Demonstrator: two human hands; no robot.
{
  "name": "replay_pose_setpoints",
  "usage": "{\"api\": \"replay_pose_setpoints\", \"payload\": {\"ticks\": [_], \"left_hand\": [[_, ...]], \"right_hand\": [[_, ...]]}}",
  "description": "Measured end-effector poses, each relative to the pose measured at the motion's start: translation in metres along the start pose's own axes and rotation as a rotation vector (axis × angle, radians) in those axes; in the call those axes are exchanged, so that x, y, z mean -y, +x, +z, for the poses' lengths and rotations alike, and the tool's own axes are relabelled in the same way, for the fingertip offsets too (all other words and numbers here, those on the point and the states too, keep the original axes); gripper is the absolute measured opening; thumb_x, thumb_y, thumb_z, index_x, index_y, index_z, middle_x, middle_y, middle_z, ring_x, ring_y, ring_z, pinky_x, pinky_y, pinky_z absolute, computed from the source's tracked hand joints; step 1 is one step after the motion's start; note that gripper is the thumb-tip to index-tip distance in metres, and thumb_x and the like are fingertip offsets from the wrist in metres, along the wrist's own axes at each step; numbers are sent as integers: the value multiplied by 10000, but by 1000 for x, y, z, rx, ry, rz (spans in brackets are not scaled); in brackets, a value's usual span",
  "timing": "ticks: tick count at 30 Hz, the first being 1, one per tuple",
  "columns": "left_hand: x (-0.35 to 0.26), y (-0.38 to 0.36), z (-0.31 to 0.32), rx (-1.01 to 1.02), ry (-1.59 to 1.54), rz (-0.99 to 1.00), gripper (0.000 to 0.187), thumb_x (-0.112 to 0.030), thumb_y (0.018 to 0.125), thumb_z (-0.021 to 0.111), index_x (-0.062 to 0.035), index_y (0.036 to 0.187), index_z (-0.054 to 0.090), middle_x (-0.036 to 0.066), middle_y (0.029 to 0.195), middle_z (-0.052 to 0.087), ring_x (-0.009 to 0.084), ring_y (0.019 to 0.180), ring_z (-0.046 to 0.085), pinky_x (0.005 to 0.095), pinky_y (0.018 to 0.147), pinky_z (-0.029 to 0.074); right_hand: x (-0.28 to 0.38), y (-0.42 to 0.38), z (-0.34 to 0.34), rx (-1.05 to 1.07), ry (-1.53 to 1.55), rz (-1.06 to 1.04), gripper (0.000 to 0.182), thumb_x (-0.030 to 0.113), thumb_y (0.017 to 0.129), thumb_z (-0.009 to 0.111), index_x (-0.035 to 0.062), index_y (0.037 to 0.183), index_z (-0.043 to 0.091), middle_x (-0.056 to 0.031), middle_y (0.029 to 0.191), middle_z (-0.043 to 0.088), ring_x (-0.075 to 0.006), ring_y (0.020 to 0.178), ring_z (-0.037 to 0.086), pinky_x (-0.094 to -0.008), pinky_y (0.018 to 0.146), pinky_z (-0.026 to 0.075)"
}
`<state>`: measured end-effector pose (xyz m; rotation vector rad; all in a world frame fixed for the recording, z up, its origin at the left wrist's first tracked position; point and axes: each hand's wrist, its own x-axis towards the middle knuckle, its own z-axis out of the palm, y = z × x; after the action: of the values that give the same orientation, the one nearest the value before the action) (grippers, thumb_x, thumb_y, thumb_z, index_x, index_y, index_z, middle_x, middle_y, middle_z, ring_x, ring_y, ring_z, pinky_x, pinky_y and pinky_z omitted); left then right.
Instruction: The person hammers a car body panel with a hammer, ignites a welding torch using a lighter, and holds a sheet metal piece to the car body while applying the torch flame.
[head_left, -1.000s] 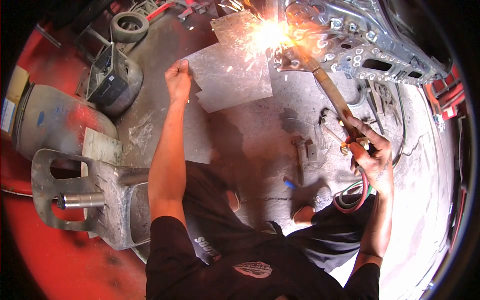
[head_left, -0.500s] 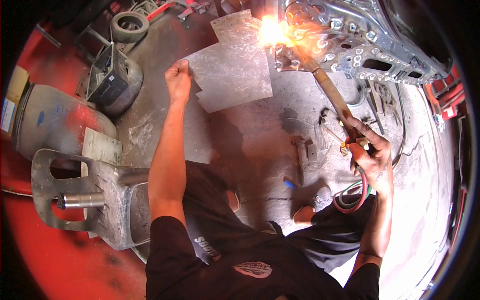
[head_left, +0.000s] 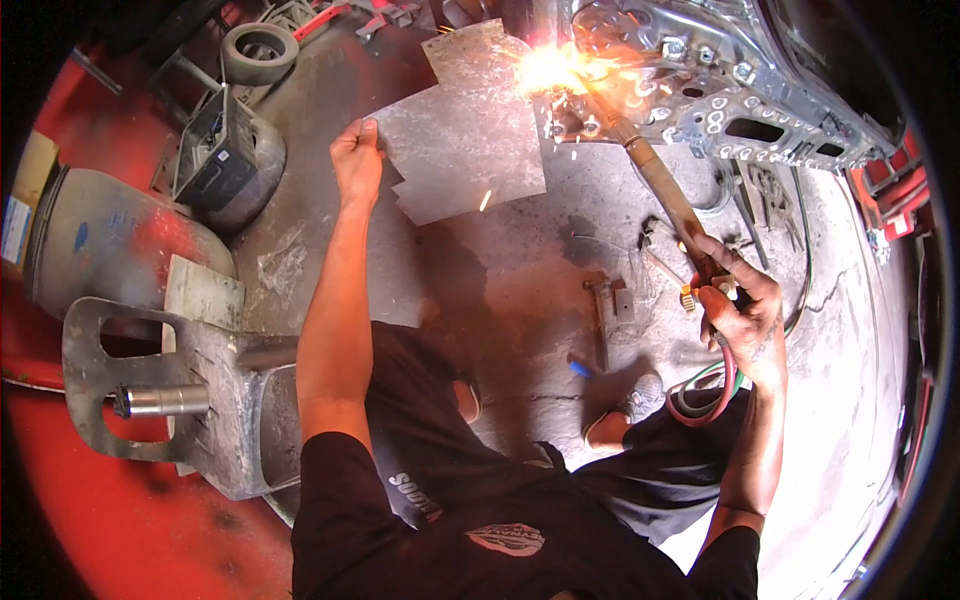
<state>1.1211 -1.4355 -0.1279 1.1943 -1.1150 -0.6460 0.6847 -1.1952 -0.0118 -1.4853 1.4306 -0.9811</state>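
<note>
My left hand (head_left: 358, 155) pinches the left edge of a flat grey metal sheet (head_left: 460, 140) with notched corners. The sheet is held out ahead of me, its right side close to the flame. Around the handle of a gas torch (head_left: 655, 170) the fingers of my right hand (head_left: 745, 310) are wrapped, with the tip pointing up and left. A bright orange flame (head_left: 555, 72) with flying sparks burns at the tip, against the left end of a bare metal car body panel (head_left: 700, 90). The glare hides the exact spot being heated.
Red and green hoses (head_left: 700, 405) hang below the torch by my knee. A hammer (head_left: 600, 325) lies on the floor ahead of my feet. To my left stand a worn plastic chair (head_left: 215, 400), a large drum (head_left: 120, 240), a black crate (head_left: 215, 150) and a tyre (head_left: 258, 55).
The flame glare has spread and more sparks fly, one streaking down in front of the sheet. Both hands, the sheet and the torch stay in nearly the same place.
</note>
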Motion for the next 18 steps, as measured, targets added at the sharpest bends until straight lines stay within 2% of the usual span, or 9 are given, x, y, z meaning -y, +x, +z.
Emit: {"api": "replay_pose_setpoints", "payload": {"ticks": [5, 8, 18], "left_hand": [[2, 1, 0, -9, 5, 1, 211, -190, 1009, 574, -45, 931, 706, -59, 770, 592, 56, 702, 516, 273, 630, 467], [4, 2, -1, -9, 22, 8, 208, -189, 1007, 577, -40, 952, 712, -53, 779, 599, 60, 706, 520, 275, 630, 473], [3, 1, 0, -33, 5, -11, 205, -181, 999, 592, -15, 1002, 713, -34, 808, 602, 69, 726, 526, 276, 629, 477]], "right_hand": [[-2, 0, -1, -5, -6, 15, 499, 26, 856, 634, 40, 1354, 595, -51, 836, 641, -51, 566, 556, -204, 493, 459], [-4, 0, 1, -18, -29, -11, 502, 101, 875, 641, -10, 1359, 568, -26, 754, 629, -62, 508, 555, -208, 468, 442], [-3, 0, 1, -9, -15, -11, 499, 88, 877, 643, -19, 1358, 564, -31, 765, 635, -62, 513, 558, -210, 464, 444]]}}
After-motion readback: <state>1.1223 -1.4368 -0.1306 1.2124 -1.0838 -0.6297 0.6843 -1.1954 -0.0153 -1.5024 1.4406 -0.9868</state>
